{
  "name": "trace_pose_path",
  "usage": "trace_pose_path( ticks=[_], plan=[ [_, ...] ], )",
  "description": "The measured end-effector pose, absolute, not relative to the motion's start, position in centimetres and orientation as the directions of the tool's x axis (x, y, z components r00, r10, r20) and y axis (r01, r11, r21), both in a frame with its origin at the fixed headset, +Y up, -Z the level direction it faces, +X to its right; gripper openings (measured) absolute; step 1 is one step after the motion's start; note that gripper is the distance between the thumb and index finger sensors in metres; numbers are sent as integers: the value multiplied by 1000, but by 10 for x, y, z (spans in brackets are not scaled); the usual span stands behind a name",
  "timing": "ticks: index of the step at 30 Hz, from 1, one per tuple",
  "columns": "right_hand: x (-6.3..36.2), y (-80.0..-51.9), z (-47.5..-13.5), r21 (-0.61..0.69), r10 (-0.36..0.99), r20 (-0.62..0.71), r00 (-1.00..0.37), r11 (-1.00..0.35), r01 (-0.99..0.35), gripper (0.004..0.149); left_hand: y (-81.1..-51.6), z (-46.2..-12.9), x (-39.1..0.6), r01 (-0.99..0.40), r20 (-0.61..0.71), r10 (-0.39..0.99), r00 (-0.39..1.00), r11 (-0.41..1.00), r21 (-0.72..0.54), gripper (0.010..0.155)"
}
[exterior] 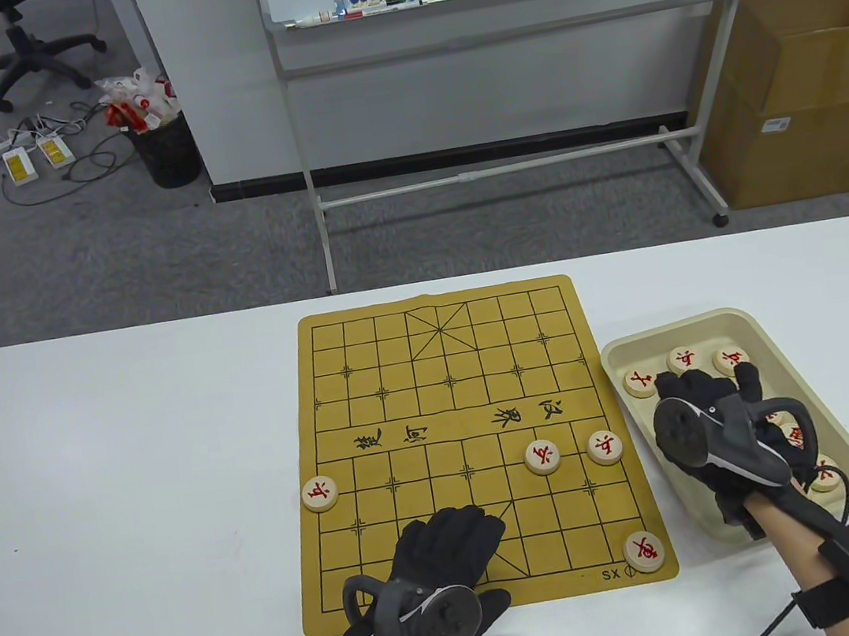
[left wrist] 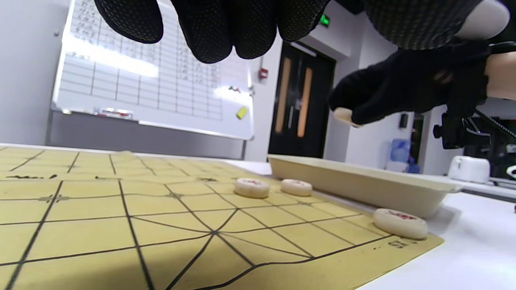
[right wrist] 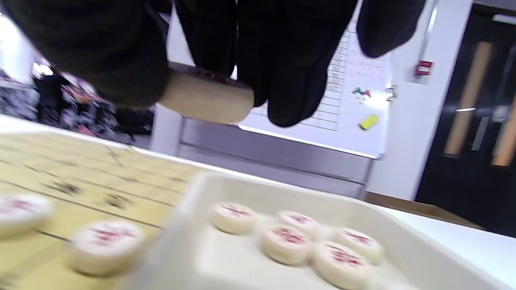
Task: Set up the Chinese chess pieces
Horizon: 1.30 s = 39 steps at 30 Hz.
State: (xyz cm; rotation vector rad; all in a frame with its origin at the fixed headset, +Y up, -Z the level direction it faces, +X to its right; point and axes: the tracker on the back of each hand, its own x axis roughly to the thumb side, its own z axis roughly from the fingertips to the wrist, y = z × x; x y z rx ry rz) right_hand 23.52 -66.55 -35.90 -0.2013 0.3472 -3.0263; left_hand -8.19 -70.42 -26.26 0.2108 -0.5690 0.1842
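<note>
The yellow chess board mat (exterior: 449, 378) lies on the white table. Red-lettered pieces stand on it at the left edge (exterior: 319, 494), right of centre (exterior: 543, 457), further right (exterior: 605, 447) and at the near right corner (exterior: 643, 550). My left hand (exterior: 447, 546) rests on the mat's near edge, fingers spread, holding nothing. My right hand (exterior: 710, 391) is over the beige tray (exterior: 720, 321) and pinches a piece (right wrist: 205, 96) between thumb and fingers above the tray. It also shows in the left wrist view (left wrist: 344, 116).
Several more pieces (exterior: 683, 359) lie in the tray, some hidden under my right hand. A whiteboard stand (exterior: 514, 169) and a cardboard box (exterior: 798, 95) stand beyond the table's far edge.
</note>
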Motion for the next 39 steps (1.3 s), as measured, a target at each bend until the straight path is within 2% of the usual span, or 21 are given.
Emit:
trace_pose_path(
  ticks=[3, 5, 8, 10, 14, 18, 20, 22, 25, 27, 29, 32, 35, 39],
  plan=[
    [214, -661, -335, -227, 5, 230, -973, -972, -59, 76, -703, -258, -78, -242, 565, 110, 818, 956, 165, 80],
    [201, -662, -322, -182, 124, 309, -943, -966, -186, 75, -702, -255, -77, -255, 575, 108, 811, 950, 181, 80],
    [179, -670, -304, -17, 326, 402, -856, -932, -363, 75, -699, -248, -74, -267, 599, 78, 797, 935, 234, 80],
    [168, -675, -296, 107, 427, 444, -787, -898, -427, 76, -696, -242, -72, -260, 620, 18, 784, 917, 303, 80],
    [148, -687, -287, 334, 590, 469, -657, -807, -487, 77, -692, -226, -62, -236, 656, -147, 740, 857, 459, 74],
    [139, -695, -282, 443, 680, 448, -581, -733, -516, 77, -692, -220, -58, -257, 674, -177, 717, 831, 492, 56],
    [137, -698, -279, 482, 714, 433, -550, -699, -529, 77, -691, -219, -58, -269, 679, -172, 714, 828, 492, 53],
    [137, -699, -277, 489, 721, 432, -542, -692, -531, 77, -691, -219, -59, -286, 693, -163, 702, 827, 484, 51],
    [138, -696, -274, 400, 699, 475, -535, -712, -577, 75, -681, -223, -65, -245, 657, -195, 729, 821, 515, 51],
    [141, -690, -271, 335, 655, 480, -584, -752, -568, 77, -670, -230, -77, -202, 612, -223, 759, 812, 547, 51],
    [146, -686, -268, 250, 604, 496, -624, -787, -564, 77, -660, -244, -94, -93, 544, -263, 797, 835, 542, 51],
    [150, -682, -266, 202, 563, 506, -653, -814, -545, 76, -654, -269, -130, 89, 479, -343, 808, 875, 475, 51],
    [152, -680, -266, 189, 555, 513, -655, -817, -544, 75, -667, -283, -165, 222, 427, -405, 808, 882, 417, 51],
    [153, -680, -265, 186, 543, 518, -661, -826, -532, 74, -705, -290, -198, 352, 400, -457, 795, 883, 310, 51]
  ],
)
